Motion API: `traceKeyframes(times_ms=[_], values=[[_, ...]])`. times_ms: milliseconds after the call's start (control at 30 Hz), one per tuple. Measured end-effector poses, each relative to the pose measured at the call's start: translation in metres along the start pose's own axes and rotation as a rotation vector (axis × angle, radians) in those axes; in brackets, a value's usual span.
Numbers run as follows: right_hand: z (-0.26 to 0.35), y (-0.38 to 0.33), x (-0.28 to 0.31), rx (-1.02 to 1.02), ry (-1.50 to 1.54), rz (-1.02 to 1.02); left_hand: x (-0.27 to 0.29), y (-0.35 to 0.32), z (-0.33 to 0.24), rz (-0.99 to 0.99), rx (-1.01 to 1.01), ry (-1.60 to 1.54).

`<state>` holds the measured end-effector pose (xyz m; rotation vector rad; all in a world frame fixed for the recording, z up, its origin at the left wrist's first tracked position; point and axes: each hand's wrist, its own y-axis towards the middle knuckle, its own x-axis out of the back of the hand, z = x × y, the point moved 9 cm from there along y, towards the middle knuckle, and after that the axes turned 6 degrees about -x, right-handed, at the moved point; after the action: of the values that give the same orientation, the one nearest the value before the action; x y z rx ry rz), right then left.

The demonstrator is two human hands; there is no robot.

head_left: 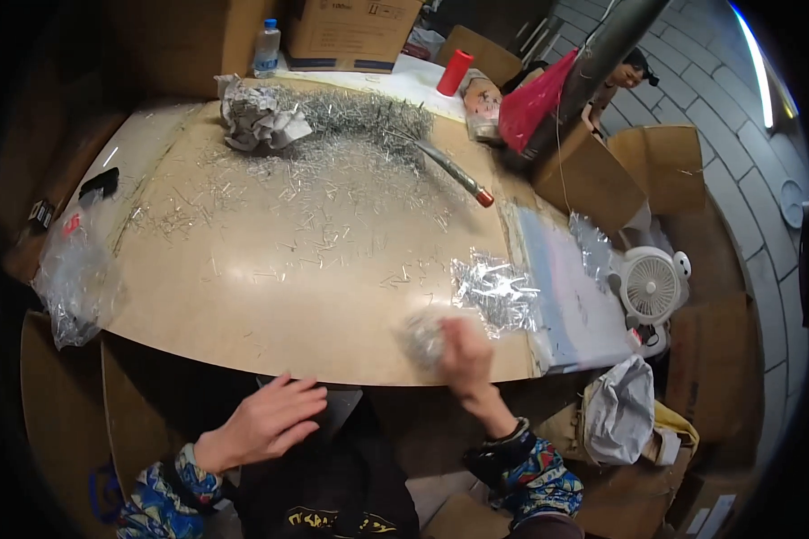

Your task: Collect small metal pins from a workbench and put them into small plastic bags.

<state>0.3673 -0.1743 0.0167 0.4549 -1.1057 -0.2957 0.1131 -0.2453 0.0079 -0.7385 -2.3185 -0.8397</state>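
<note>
My right hand (467,364) is closed on a small clear bag (422,339) at the table's near edge. The bag is smeared by motion; its contents look silvery. To its right lies a flat group of shiny clear packets (496,292) with thin metal pieces inside. My left hand (274,420) hangs just off the near edge, fingers spread and holding nothing. A greyish sheet (340,406) shows beside its fingertips. Across the tabletop (243,332) small thin silver metal pieces (315,184) lie scattered, heaped into a dense pile (360,117) at the back.
Crumpled paper (259,117) and a red-tipped tool handle (463,178) rest by the pile. Behind stand a water bottle (267,49), a carton (351,34) and a red cylinder (456,72). A plastic bag (74,274) hangs at left; a white fan (652,286) and another person (627,76) are at right.
</note>
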Motion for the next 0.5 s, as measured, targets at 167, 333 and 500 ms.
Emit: traceKeyframes(times_ms=[167, 333, 500], values=[[-0.097, 0.050, -0.019, -0.069, -0.345, 0.006, 0.013, 0.015, 0.053, 0.022, -0.001, 0.230], [-0.060, 0.031, 0.010, -0.040, -0.230, -0.066, 0.051, 0.016, 0.073, -0.319, -0.014, 0.284], [-0.011, -0.001, -0.006, 0.160, -0.116, 0.038, 0.182, -0.113, 0.115, -0.824, 0.587, 0.758]])
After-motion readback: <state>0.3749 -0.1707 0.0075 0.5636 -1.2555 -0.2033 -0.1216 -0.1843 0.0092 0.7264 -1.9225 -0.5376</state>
